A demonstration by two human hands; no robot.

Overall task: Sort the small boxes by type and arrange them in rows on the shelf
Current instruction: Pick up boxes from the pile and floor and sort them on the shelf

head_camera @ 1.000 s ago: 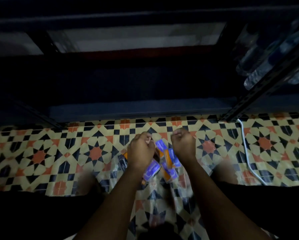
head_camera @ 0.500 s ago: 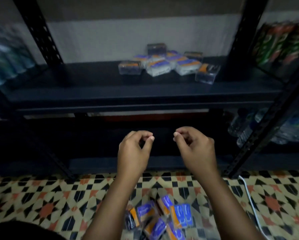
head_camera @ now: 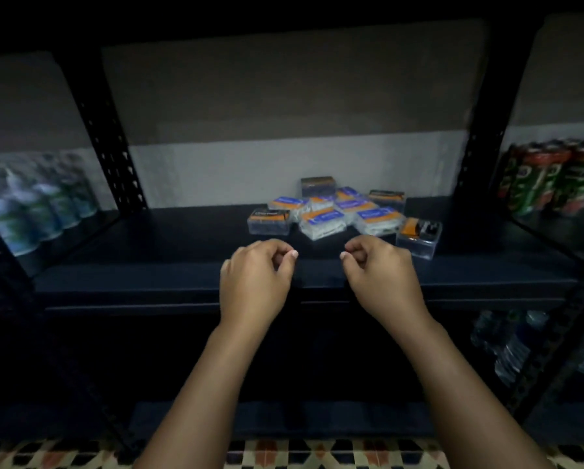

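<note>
Two bare hands are held in front of a dark metal shelf [head_camera: 182, 252]. The left hand [head_camera: 255, 282] and right hand [head_camera: 382, 277] are both loosely curled, thumb near forefinger, with nothing seen held. A jumbled pile of small clear plastic boxes [head_camera: 341, 214] with orange and blue labels is heaped toward the back of the shelf, right of centre, just beyond the fingertips. A careless reach could likely topple the stacked ones or push the box at the right edge [head_camera: 419, 236] aside. Types may be confused in the dim light. No rows are formed yet.
</note>
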